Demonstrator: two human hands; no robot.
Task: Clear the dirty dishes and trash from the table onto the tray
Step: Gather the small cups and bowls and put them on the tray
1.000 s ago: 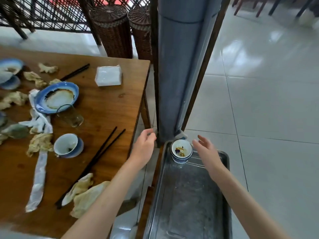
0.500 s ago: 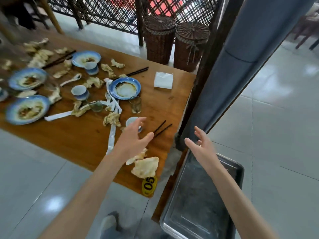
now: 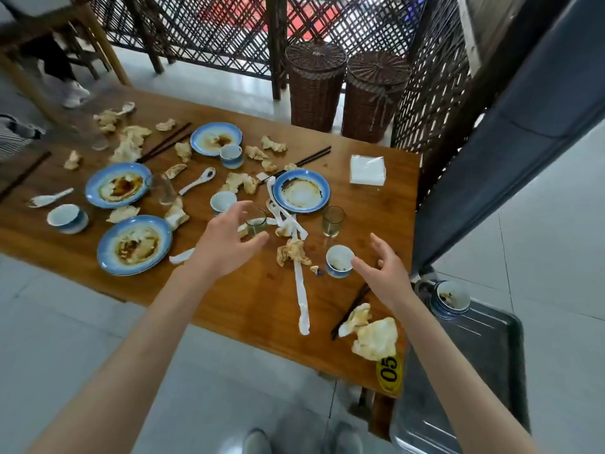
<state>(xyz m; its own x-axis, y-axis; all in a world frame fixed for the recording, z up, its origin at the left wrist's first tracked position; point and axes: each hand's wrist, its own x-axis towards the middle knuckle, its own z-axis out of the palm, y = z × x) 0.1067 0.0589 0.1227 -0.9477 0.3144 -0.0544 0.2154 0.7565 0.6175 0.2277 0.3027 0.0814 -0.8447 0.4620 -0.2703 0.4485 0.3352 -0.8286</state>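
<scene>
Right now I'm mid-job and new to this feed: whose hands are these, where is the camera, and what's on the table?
There is no machine here. A person wears one wide-angle camera on the head, looking forward and down, so both bare arms reach in from the bottom edge. The left hand hovers open in front of a small clear glass; the right hand hovers open beside a small white-and-blue cup. Neither holds anything. The brown wooden table carries blue-rimmed dirty plates such as, crumpled napkins such as, black chopsticks and white spoons. At the lower right, the grey metal tray holds stacked blue-and-white bowls.
</scene>
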